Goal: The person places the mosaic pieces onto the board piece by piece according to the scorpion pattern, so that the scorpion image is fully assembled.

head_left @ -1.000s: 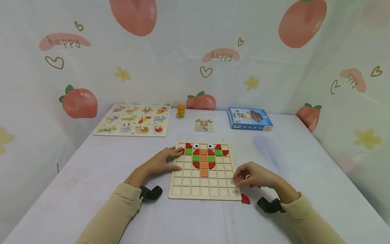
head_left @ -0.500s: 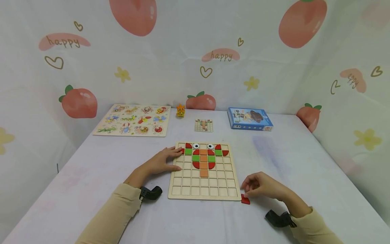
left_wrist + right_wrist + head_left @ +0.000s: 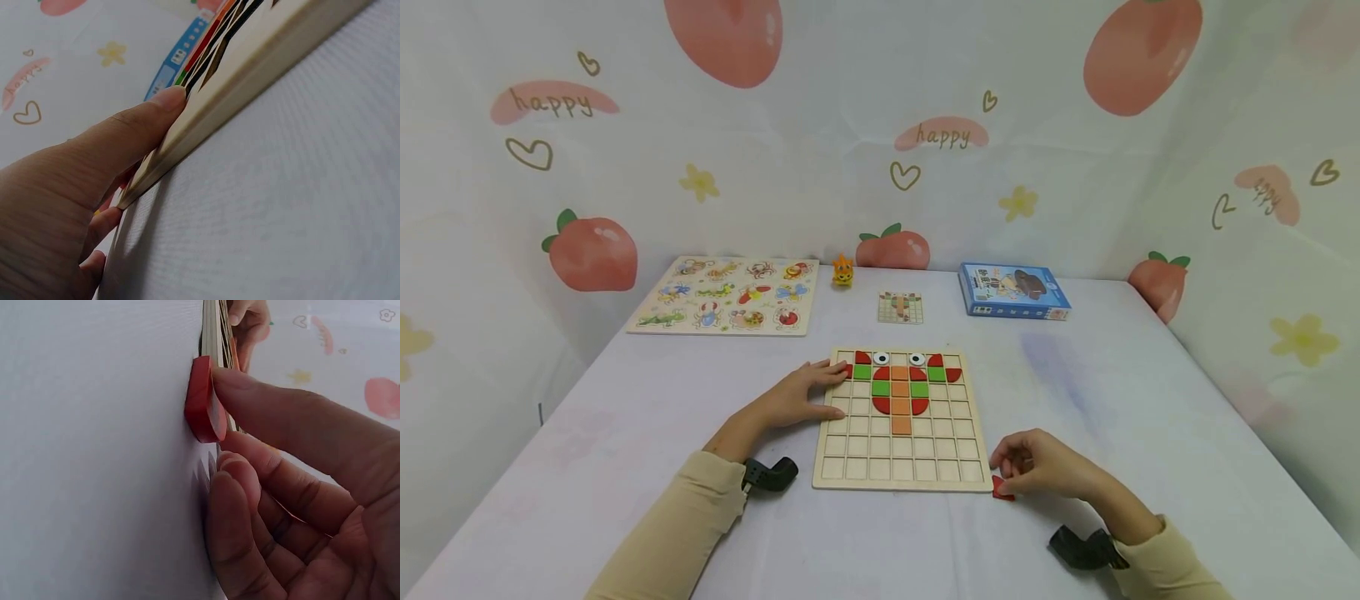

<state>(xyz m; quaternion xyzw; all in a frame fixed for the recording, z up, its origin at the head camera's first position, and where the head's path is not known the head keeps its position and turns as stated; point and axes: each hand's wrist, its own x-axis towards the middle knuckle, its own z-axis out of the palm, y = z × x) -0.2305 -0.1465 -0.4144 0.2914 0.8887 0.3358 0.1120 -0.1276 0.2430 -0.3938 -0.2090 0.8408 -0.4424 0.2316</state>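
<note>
A square wooden grid board (image 3: 857,469) lies on the table, with red, green and orange pieces (image 3: 901,407) and two eye pieces (image 3: 882,358) set in its upper cells. My left hand (image 3: 790,398) rests on its left edge. In the left wrist view the thumb (image 3: 147,112) lies over the rim, fingers spread along the side. Beside the lower right corner is a red quarter-circle piece (image 3: 200,403), flat on the table. My right hand (image 3: 1048,465) touches that piece with its straight thumb (image 3: 281,406); the other fingers are loosely bent. What lies under the right palm is hidden.
Behind the board lie a small pattern card (image 3: 901,307), a blue box (image 3: 1015,291) at right and an insect puzzle board (image 3: 722,296) at left. A little orange figurine (image 3: 842,272) stands at the back. A printed cloth (image 3: 812,125) hangs behind.
My right hand has moved from the board's right edge down and right to the red quarter-circle piece, and its thumb now touches it. The left hand has stayed on the board.
</note>
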